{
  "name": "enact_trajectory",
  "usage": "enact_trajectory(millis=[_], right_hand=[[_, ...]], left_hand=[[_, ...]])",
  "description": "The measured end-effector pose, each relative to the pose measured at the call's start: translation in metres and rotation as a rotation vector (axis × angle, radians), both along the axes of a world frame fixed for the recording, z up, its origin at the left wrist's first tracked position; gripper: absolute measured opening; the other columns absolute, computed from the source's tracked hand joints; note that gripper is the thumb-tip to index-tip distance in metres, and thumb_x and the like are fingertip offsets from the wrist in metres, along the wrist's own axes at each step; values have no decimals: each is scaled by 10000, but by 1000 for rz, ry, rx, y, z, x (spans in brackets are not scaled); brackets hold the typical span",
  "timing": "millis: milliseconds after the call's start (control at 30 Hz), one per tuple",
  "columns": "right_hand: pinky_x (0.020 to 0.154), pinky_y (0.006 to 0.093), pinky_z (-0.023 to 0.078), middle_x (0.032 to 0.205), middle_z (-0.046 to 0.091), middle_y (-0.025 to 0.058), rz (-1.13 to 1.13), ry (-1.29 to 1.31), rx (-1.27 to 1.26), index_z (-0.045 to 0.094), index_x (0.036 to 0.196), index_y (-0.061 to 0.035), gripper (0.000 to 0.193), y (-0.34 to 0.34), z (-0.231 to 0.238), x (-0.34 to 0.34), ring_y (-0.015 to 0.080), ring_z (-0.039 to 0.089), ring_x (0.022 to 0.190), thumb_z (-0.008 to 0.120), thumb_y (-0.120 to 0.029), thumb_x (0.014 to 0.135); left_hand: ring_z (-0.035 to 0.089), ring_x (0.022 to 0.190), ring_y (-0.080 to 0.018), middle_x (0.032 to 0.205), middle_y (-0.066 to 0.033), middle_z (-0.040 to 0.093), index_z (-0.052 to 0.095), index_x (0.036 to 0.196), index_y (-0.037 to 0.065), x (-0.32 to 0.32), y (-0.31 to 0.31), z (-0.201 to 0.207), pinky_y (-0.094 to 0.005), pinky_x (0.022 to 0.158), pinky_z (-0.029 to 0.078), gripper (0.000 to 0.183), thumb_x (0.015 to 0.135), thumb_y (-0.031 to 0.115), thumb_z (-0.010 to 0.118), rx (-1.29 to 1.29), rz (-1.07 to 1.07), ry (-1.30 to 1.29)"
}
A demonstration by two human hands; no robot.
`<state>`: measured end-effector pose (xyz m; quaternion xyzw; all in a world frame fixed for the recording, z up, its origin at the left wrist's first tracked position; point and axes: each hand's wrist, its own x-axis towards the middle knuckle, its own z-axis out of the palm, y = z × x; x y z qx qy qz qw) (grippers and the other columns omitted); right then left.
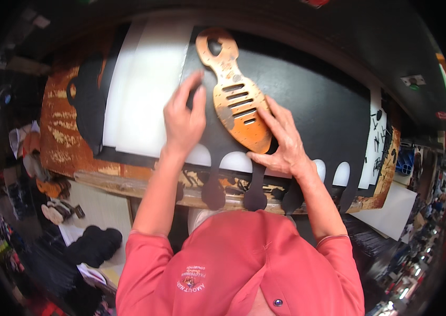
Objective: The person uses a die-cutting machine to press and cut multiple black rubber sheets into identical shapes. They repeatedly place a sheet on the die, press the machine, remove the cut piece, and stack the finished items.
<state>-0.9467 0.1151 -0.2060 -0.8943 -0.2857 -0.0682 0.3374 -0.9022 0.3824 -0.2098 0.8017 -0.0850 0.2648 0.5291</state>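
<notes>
An orange-brown cutting die [241, 108] lies at a slant on a black sheet [318, 116]. It has a hole at its narrow far end and several slots across its wide near part. My right hand [283, 139] grips the near end, fingers on its right side and top, thumb by the tip. Left of the die, my left hand [185, 116] is apart from it, with index finger and thumb spread and nothing between them. The sheet's near edge has rounded cut-outs, with dark strips [255, 189] hanging between them over the board's front.
White sheets [149, 84] lie under and left of the black one. Below them is a worn brown board [62, 126], with a black cut piece [90, 105] at its left. Dark scraps [378, 139] lie at the right. A dark machine part [418, 81] overhangs the far right.
</notes>
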Motion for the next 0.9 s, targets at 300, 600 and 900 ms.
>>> enact_trajectory(millis=[300,600,900], right_hand=[[864,337,563,1031,735,131,-622,-320,421,715,1121,20,234,-102,10,-49,233,711,934,788,-90,928],[748,359,541,928,744,122,-951,-722,588,704,996,1,232,-277,95,-22,216,676,795,641,-212,1063],[682,404,520,815,670,114,-1097,-546,362,682,847,-40,153,-248,-65,-156,284,628,724,699,-115,980]], left_hand=[[695,732,-294,838,-100,723,701,895,45,-183,-69,-33,-377,659,554,76,894,-18,745,196,-422,17],[639,683,-335,766,-119,627,632,843,51,-180,-79,-69,-443,621,514,170,921,49,783,439,-153,-263],[639,680,-376,771,-153,639,636,832,30,-170,-91,-73,-482,639,503,215,1006,132,711,506,11,-266]])
